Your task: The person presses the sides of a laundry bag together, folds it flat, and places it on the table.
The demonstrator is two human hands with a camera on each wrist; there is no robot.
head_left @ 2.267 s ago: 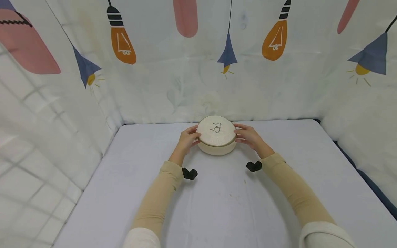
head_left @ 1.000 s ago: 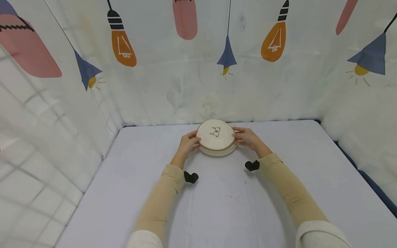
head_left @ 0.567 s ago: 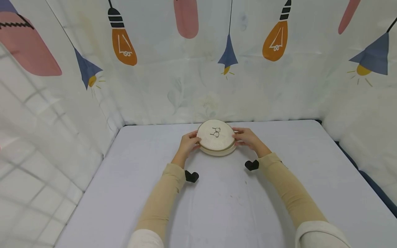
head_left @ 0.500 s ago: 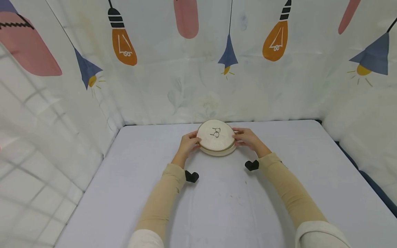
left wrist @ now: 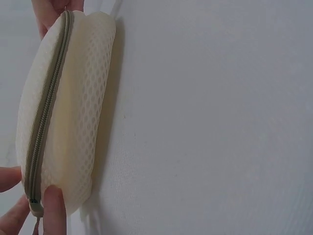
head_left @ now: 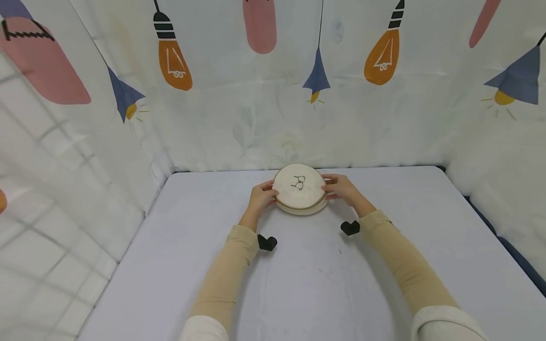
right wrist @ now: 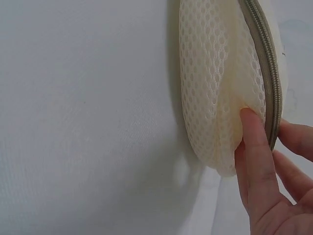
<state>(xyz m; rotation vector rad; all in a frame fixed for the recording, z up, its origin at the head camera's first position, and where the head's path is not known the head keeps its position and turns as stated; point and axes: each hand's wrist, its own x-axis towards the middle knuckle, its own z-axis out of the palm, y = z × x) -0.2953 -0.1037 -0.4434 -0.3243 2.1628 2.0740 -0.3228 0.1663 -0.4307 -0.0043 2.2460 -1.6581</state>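
On table [head_left: 307, 289], round cream pouch [head_left: 297, 194]

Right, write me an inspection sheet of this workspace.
Surface: pale table with a few small marks.
Job's things: round cream mesh pouch near the far edge; its zip looks closed where visible.
Clutter: nothing loose seen; a dark piece shows beside each cuff.
Grip: left hand and right hand hold the pouch from opposite sides.
Cables: nothing seen.
Surroundings: backdrop printed with lamps and bulbs.
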